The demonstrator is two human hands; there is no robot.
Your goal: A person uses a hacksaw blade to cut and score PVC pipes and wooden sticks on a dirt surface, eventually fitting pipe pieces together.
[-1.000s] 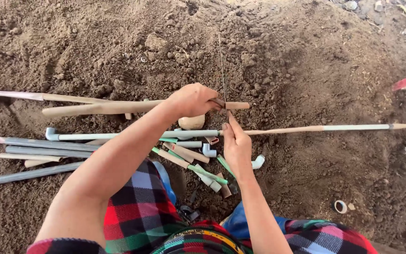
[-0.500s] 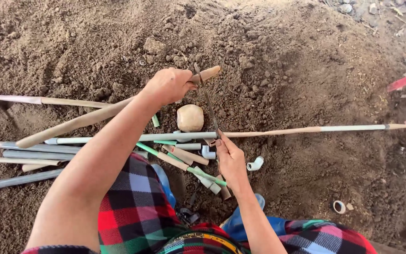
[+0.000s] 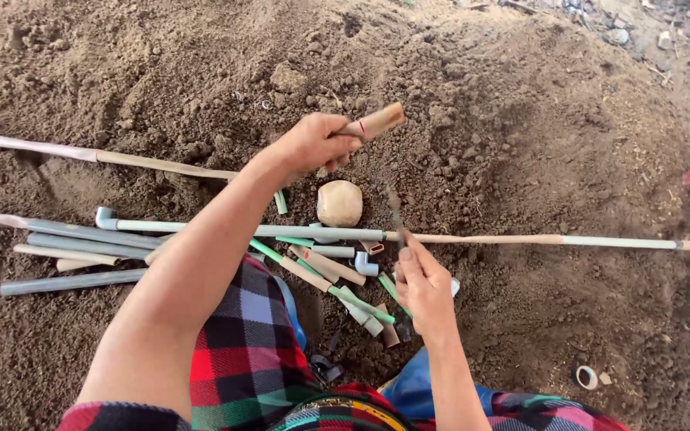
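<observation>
Your right hand [image 3: 423, 286] pinches a thin dark blade [image 3: 395, 214] upright over the heap of grey and green pipe offcuts [image 3: 325, 271]; it may slip and nick you. Farther out, your left hand [image 3: 313, 145] is clenched on the mud-caked tan pipe [image 3: 373, 124], which could twist loose above the round pale stone [image 3: 339, 203].

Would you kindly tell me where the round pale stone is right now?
In the head view the round pale stone lies on the soil at centre, just below the left hand and just above the long white pipe.

We note an outdoor dirt worksite: loose brown soil [image 3: 521, 120], scattered grey pipes [image 3: 81, 243], pipe offcuts [image 3: 337, 267], stones [image 3: 616, 36].
</observation>
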